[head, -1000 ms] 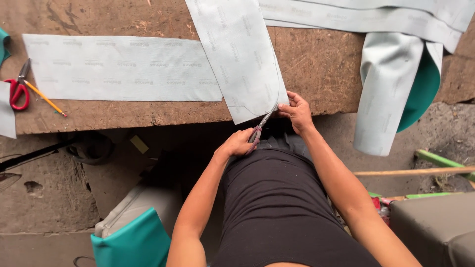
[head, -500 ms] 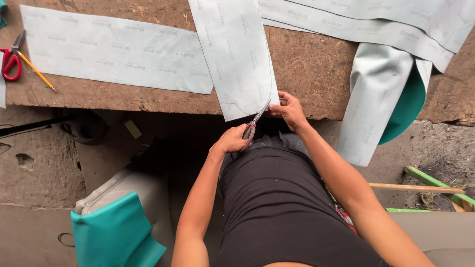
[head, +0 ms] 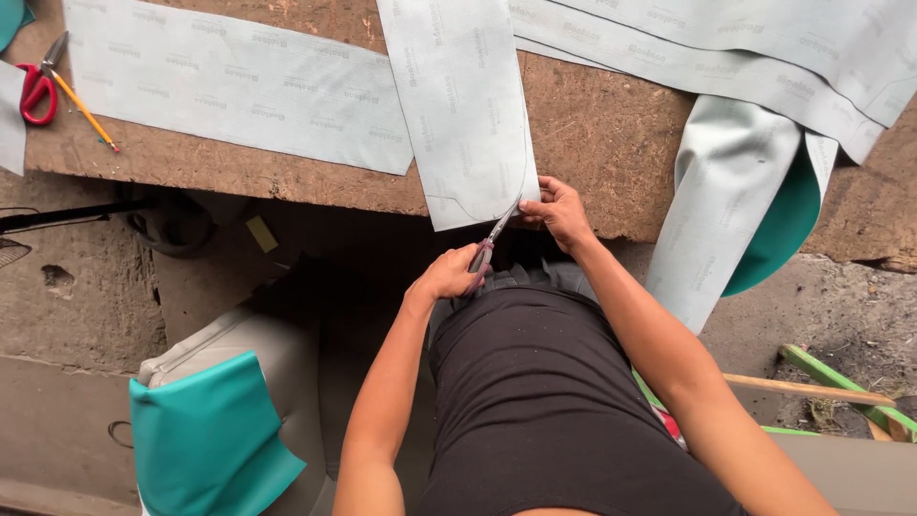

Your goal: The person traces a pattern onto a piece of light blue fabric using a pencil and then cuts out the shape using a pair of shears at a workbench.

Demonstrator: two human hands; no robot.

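My left hand (head: 449, 275) is closed on a pair of scissors (head: 489, 241) whose blades point up into the lower right corner of a pale grey sheet strip (head: 463, 105). The strip hangs over the front edge of a brown board table (head: 602, 143). My right hand (head: 559, 210) pinches the strip's right edge just beside the blades. A curved line is marked near the strip's bottom corner.
A long grey strip (head: 239, 91) lies to the left, with red-handled scissors (head: 38, 86) and a yellow pencil (head: 86, 113) beside it. More grey sheets (head: 726, 57) drape at the right, one showing its teal underside (head: 783, 225). A teal-and-grey cushion (head: 210, 440) sits on the floor; green and wooden sticks (head: 821, 387) lie at the right.
The view has shifted a little, so the table sits lower and further right in frame. The scissors have worked slightly further up along the strip's right corner; both hands keep their hold.
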